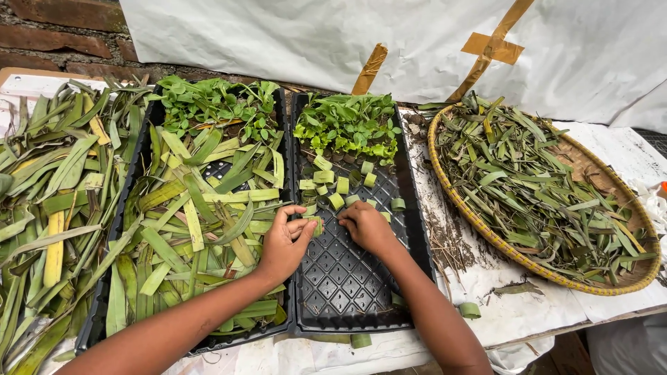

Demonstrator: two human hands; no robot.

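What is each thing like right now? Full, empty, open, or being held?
left hand: pinching a leaf ring
right hand: fingers curled, touching the black tray
leaf ring: held over the tray
black tray: seedlings at far end, some rings, near half bare
left tray: piled with leaf strips
basket: full of leaf scraps
loose ring: lying on the table
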